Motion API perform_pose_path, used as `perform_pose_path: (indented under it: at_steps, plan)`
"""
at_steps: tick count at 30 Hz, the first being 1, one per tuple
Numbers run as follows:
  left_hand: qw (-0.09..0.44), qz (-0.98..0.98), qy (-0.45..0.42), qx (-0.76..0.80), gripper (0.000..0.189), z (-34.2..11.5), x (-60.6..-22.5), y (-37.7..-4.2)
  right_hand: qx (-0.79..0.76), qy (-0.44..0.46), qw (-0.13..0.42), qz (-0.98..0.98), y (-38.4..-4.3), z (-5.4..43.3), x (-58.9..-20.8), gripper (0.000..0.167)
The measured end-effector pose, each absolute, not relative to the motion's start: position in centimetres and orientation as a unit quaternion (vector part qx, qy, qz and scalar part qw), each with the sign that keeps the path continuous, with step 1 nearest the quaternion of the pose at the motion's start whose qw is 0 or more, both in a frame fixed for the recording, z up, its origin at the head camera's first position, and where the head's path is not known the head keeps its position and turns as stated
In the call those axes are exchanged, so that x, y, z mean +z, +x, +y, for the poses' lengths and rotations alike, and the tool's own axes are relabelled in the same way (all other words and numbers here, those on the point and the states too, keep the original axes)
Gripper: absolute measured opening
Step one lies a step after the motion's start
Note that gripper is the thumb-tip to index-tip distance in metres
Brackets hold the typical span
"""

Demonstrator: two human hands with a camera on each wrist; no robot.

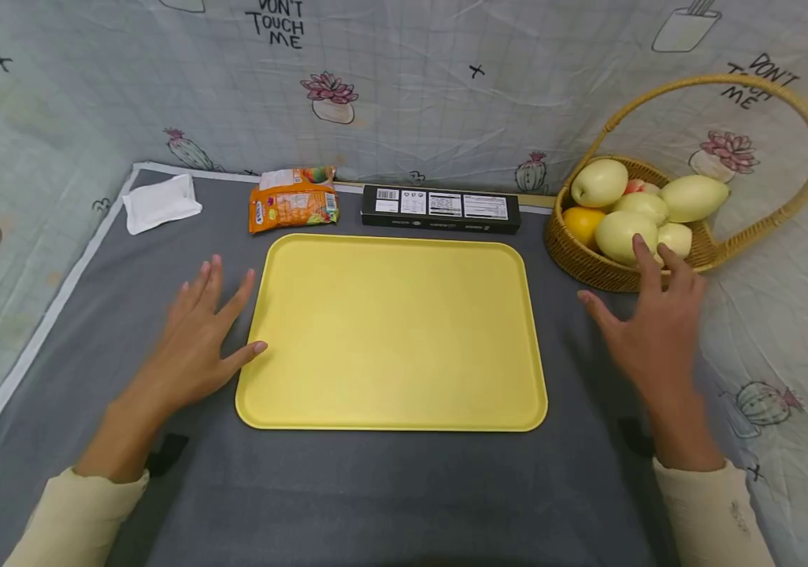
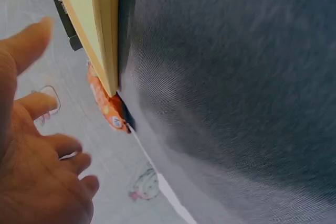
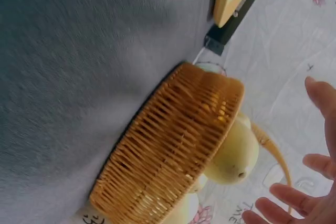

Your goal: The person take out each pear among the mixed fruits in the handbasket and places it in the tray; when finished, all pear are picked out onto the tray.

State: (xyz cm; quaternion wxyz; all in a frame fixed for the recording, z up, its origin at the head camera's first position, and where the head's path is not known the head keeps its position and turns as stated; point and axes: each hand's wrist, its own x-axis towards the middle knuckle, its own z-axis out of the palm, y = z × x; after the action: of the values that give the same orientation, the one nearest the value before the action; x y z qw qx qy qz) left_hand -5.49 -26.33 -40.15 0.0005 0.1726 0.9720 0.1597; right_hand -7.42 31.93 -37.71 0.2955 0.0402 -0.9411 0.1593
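Note:
My left hand (image 1: 194,342) is spread with nothing in it, its thumb over the left rim of a yellow tray (image 1: 393,335). To the right, my right hand (image 1: 659,331) hovers in front of a wicker basket (image 1: 591,268), fingers apart and holding nothing. In the head view its fingertips overlap the basket's front and a pale green fruit (image 1: 626,236). Several more pale fruits and an orange (image 1: 583,224) fill the basket. The right wrist view shows the woven side of the basket (image 3: 168,145) with the right hand (image 3: 310,203) beyond it.
Behind the tray lie an orange snack packet (image 1: 294,201) and a long black box (image 1: 439,209). A white packet (image 1: 161,205) lies at the back left. The basket's tall arched handle (image 1: 801,118) rises at the right. A patterned cloth (image 1: 418,102) hangs behind the grey table cover.

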Motion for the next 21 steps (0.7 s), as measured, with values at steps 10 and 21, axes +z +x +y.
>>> perform_pose_path:
  at_steps: [10,21]
  plan:
    - [0.084,0.949,0.192,0.236,0.093,-27.6,-41.0,-5.0,0.211,0.008,0.293,-0.933,-10.7,33.7,-36.8,0.085]
    - [0.117,0.943,0.173,0.258,0.081,-27.1,-41.0,-4.6,0.228,-0.015,0.222,-0.948,-13.7,34.6,-36.6,0.075]
